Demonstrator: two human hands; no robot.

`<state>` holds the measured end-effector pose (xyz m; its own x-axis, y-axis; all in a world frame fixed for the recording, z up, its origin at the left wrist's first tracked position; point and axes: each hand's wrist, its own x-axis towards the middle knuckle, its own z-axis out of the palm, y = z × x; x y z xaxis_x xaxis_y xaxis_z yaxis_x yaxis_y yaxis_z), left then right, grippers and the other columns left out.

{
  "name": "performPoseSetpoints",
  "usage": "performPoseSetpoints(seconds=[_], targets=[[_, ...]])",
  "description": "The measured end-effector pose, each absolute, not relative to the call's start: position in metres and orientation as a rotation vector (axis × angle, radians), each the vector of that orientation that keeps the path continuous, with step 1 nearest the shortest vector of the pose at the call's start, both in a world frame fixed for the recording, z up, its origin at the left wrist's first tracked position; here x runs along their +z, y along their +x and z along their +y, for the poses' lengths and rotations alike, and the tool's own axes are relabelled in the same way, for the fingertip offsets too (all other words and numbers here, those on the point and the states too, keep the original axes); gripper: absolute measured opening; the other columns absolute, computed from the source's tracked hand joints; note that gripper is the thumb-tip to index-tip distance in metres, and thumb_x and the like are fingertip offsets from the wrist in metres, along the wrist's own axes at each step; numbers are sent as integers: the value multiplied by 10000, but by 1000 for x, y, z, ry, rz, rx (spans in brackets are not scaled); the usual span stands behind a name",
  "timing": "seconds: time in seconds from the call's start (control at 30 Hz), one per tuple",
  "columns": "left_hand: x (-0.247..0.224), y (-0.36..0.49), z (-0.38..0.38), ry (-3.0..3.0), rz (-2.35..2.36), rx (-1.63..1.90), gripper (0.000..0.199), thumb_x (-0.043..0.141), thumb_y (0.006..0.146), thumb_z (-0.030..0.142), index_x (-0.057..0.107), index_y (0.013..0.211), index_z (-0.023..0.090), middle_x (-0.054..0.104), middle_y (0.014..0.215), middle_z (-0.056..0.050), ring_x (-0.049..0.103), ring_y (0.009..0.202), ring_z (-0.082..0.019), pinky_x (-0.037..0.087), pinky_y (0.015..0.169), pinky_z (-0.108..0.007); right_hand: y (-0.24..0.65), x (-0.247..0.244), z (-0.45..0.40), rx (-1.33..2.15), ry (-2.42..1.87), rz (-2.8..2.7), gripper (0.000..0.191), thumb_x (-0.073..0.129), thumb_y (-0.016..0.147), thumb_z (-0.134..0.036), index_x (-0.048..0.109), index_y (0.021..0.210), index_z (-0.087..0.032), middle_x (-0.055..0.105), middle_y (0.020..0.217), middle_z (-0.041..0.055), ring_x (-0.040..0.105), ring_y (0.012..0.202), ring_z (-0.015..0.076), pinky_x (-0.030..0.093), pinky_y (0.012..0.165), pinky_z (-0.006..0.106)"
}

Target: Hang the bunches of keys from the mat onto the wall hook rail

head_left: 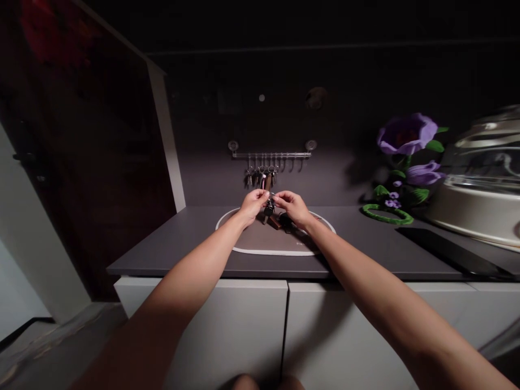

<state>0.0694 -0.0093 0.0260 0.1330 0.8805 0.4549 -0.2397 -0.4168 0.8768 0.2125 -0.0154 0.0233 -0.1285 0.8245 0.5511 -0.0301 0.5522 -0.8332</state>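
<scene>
Over an oval mat (272, 241) with a pale rim, both my hands meet at a small bunch of keys (268, 208). My left hand (254, 203) pinches the ring at the top of the bunch from the left. From the right, my right hand (293, 205) grips the same ring between thumb and finger. Dark keys dangle below the fingertips. Behind them, on the mat, lie a brown strip (274, 222) and some dark items partly hidden by my right hand. Just beyond, more keys (255, 176) hang from a clear hook rail (271, 155) on the wall.
Purple flowers (408, 135) on a green ring base (388, 214) stand right of the mat. Farther right are a black flat slab (450, 252) and a big cream container with a clear cover (483, 200). White cabinet doors (227, 325) lie below the counter; a dark door stands left.
</scene>
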Motion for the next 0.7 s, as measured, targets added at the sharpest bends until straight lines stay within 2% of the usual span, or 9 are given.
performPoseSetpoints(seconds=[0.2, 0.4, 0.7], targets=[[16, 70, 1, 1593, 841, 1578, 152, 489, 806, 284, 532, 858, 148, 577, 814, -26, 543, 740, -106, 423, 625, -210, 215, 24, -16, 930, -704, -1410, 292, 710, 569, -375, 567, 714, -165, 548, 686, -36, 497, 651, 72, 442, 684, 230], [10, 67, 5, 1991, 1139, 1627, 154, 418, 827, 227, 523, 738, 159, 567, 688, -7, 518, 669, -115, 405, 665, -243, 213, 36, -14, 935, -729, -1262, 322, 687, 592, -405, 512, 737, -177, 525, 682, -42, 509, 617, 74, 465, 625, 240], [6, 69, 6, 2316, 1285, 1555, 200, 362, 850, 220, 526, 747, 174, 587, 775, -37, 524, 763, -148, 398, 722, -270, 211, 76, 12, 919, -743, -1176, 213, 607, 707, -328, 456, 740, -181, 489, 602, -52, 558, 562, 92, 458, 537, 227]])
